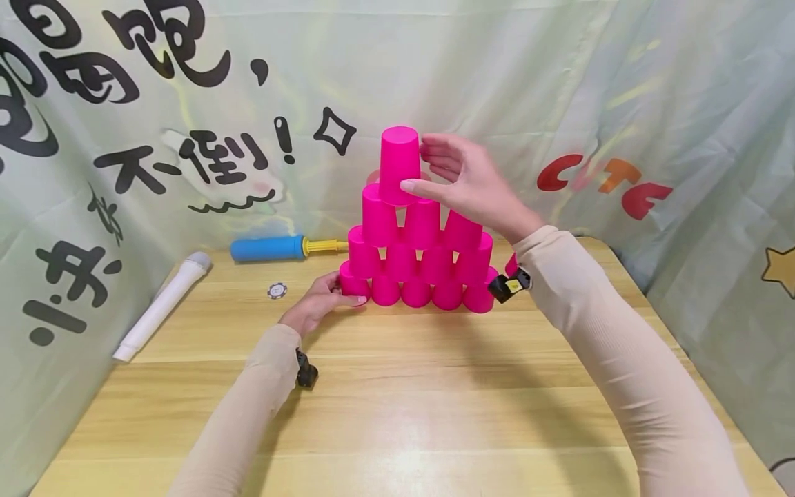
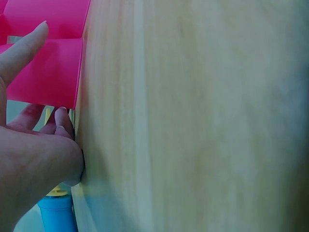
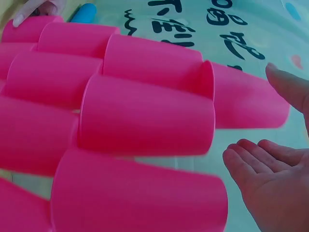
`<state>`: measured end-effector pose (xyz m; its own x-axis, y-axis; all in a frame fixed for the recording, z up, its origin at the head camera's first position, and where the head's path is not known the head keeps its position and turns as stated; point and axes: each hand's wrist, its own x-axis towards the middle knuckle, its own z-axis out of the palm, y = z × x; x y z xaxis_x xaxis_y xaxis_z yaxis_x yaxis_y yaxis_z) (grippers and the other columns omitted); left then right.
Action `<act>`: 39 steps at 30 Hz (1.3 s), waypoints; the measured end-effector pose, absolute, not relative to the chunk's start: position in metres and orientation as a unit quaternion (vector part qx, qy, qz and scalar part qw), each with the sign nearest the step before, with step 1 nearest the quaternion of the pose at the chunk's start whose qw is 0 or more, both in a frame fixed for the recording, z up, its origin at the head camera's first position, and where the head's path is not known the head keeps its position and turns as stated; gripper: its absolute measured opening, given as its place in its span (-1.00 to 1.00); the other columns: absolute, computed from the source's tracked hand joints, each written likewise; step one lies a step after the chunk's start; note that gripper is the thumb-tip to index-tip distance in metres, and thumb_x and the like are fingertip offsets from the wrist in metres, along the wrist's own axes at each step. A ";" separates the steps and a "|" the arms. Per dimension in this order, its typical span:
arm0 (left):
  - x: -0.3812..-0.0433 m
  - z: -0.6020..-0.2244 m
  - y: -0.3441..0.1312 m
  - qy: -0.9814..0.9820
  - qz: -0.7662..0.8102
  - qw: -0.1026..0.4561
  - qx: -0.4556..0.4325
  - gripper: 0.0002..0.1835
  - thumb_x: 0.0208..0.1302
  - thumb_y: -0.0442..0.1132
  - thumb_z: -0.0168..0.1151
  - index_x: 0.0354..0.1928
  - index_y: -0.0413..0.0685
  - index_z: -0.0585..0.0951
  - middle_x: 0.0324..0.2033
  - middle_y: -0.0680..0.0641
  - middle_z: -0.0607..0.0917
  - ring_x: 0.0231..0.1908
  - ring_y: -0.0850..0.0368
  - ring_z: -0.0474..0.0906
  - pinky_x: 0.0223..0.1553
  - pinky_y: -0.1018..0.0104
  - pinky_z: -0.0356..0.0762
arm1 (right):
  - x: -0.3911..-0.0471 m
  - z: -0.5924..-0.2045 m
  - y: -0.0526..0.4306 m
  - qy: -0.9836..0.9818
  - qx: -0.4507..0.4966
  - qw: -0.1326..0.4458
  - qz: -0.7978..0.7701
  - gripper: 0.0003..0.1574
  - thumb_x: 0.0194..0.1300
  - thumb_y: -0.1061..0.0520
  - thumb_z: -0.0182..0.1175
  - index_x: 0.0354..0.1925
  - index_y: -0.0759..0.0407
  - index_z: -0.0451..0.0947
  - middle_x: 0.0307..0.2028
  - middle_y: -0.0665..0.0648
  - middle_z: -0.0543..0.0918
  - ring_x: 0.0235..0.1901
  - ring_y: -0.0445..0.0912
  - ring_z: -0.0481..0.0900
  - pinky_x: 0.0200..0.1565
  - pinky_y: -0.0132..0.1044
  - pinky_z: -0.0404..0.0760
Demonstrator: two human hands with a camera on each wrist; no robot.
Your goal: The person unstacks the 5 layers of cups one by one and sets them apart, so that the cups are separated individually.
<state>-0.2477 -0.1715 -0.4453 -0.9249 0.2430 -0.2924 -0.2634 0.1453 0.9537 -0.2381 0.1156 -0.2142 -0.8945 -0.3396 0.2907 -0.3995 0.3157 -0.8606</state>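
Observation:
Pink cups (image 1: 422, 228) stand upside down in a stepped pyramid. A single cup (image 1: 399, 166) crowns it, standing toward the left of the tier below. My right hand (image 1: 462, 176) is beside this top cup, thumb across its front and straight fingers to its right. In the right wrist view, a gap shows between those fingers and the cup (image 3: 248, 96). Low on the left, my left hand (image 1: 317, 300) loosely holds the bottom row's end cup (image 1: 354, 284). Its thumb (image 2: 29, 50) lies over the front, and bent fingers reach the outer side near the table.
A blue pump (image 1: 267, 248) with a yellow nozzle lies behind and left of the pyramid. Farther left are a white microphone-shaped tube (image 1: 164, 304) and a small round chip (image 1: 277, 290). Another pink object (image 1: 511, 265) shows behind my right wrist. A printed cloth (image 1: 497, 69) hangs behind the table.

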 end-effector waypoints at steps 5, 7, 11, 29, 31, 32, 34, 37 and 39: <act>-0.249 -0.445 -0.170 0.735 0.651 0.191 -0.011 -0.19 0.16 -0.34 0.51 0.45 -0.04 0.37 0.32 -0.14 0.48 0.29 -0.14 0.36 0.41 -0.05 0.26 | -0.242 -0.214 0.104 -0.799 0.251 0.038 0.545 -0.11 0.23 0.07 0.47 0.42 0.19 0.33 0.24 0.11 0.55 0.19 -0.06 0.58 0.25 -0.23 0.53; -0.250 -0.445 -0.170 0.736 0.650 0.191 -0.012 -0.18 0.15 -0.32 0.51 0.46 -0.04 0.37 0.32 -0.13 0.48 0.30 -0.13 0.36 0.41 -0.05 0.25 | -0.244 -0.215 0.103 -0.794 0.257 0.041 0.549 -0.15 0.24 0.09 0.46 0.40 0.20 0.34 0.20 0.11 0.58 0.13 -0.05 0.61 0.21 -0.23 0.56; -0.250 -0.446 -0.170 0.736 0.648 0.196 -0.012 -0.16 0.16 -0.32 0.51 0.48 -0.04 0.35 0.34 -0.14 0.47 0.31 -0.14 0.35 0.42 -0.06 0.22 | -0.245 -0.217 0.101 -0.795 0.258 0.047 0.547 -0.20 0.26 0.12 0.44 0.37 0.24 0.36 0.16 0.14 0.59 0.08 -0.02 0.62 0.17 -0.22 0.60; -0.249 -0.449 -0.170 0.741 0.642 0.197 -0.017 -0.17 0.15 -0.28 0.52 0.46 -0.02 0.37 0.31 -0.14 0.50 0.29 -0.15 0.38 0.41 -0.10 0.22 | -0.222 -0.208 0.120 -0.776 0.232 0.076 0.582 -0.27 0.25 0.09 0.45 0.33 0.12 0.44 0.13 0.09 0.61 0.08 -0.02 0.64 0.12 -0.17 0.63; -0.249 -0.448 -0.170 0.741 0.642 0.197 -0.017 -0.17 0.15 -0.28 0.52 0.46 -0.03 0.37 0.31 -0.14 0.50 0.28 -0.15 0.38 0.41 -0.10 0.22 | -0.216 -0.206 0.126 -0.774 0.236 0.088 0.580 -0.29 0.25 0.11 0.45 0.32 0.13 0.45 0.13 0.09 0.62 0.09 -0.02 0.63 0.14 -0.18 0.62; -0.249 -0.448 -0.170 0.742 0.641 0.196 -0.018 -0.17 0.15 -0.27 0.53 0.46 -0.02 0.37 0.31 -0.14 0.50 0.28 -0.14 0.38 0.41 -0.11 0.22 | -0.213 -0.205 0.130 -0.775 0.238 0.092 0.578 -0.29 0.25 0.12 0.45 0.32 0.13 0.45 0.13 0.10 0.62 0.09 -0.02 0.63 0.16 -0.18 0.61; -0.249 -0.449 -0.170 0.743 0.640 0.196 -0.019 -0.16 0.14 -0.26 0.54 0.46 -0.01 0.37 0.31 -0.14 0.50 0.28 -0.14 0.38 0.41 -0.10 0.23 | -0.207 -0.205 0.138 -0.779 0.239 0.098 0.572 -0.29 0.25 0.14 0.44 0.32 0.14 0.45 0.15 0.11 0.61 0.11 -0.01 0.62 0.18 -0.20 0.59; -0.249 -0.449 -0.171 0.744 0.639 0.194 -0.024 -0.15 0.11 -0.26 0.56 0.45 0.01 0.38 0.32 -0.12 0.49 0.29 -0.13 0.37 0.41 -0.09 0.24 | -0.199 -0.207 0.150 -0.784 0.235 0.105 0.564 -0.29 0.26 0.16 0.44 0.33 0.15 0.45 0.16 0.12 0.61 0.13 -0.01 0.62 0.18 -0.22 0.59; -0.249 -0.449 -0.171 0.745 0.638 0.193 -0.027 -0.16 0.10 -0.26 0.56 0.44 0.04 0.39 0.32 -0.10 0.49 0.29 -0.12 0.36 0.41 -0.08 0.24 | -0.194 -0.208 0.160 -0.784 0.231 0.112 0.565 -0.31 0.25 0.18 0.44 0.31 0.16 0.46 0.16 0.13 0.61 0.12 0.00 0.63 0.16 -0.26 0.60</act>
<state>-0.2495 -0.1706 -0.4489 -0.9238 0.2059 -0.3229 -0.2877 0.1833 0.9400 -0.1937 0.1596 -0.2083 -0.8681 -0.2369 0.4363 -0.4889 0.2550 -0.8343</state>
